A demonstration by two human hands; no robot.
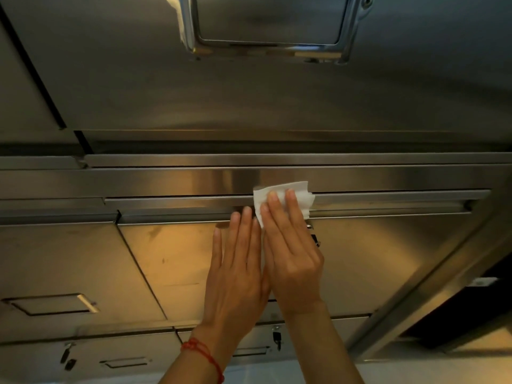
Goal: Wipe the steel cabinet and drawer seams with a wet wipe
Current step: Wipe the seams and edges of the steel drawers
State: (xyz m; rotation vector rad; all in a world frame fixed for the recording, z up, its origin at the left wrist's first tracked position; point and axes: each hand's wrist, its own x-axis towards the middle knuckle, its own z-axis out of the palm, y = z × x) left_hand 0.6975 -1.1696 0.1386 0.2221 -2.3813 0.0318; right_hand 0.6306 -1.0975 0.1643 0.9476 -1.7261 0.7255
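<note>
Pressing a white wipe (285, 199) flat against the steel, the right hand (293, 256) pins it with straight fingers; nothing is pinched or curled around, so the hold is pressure alone. The left hand (238, 270) lies open and empty just beside it, palm toward the cabinet (277, 101), its edge touching the right hand and its fingertips just short of the wipe's lower corner.

The wipe sits on the long horizontal seam (166, 199) at the top of the drawer (388, 245), directly under the right fingertips, with loose cloth sticking out above and to the far side of them.

Likely slips from here: with only flat pressure, the wipe could bunch or slide out from under the fingers as it drags along the lip, leaving bare skin on steel. The free edge could also snag on the small lock (314, 239) just below the grip.

The wipe looks thin, crumpled and folded, not spread to 1 full layer. The steel is brushed and shows faint smudges on the panel (171, 259) beside the left hand.
</note>
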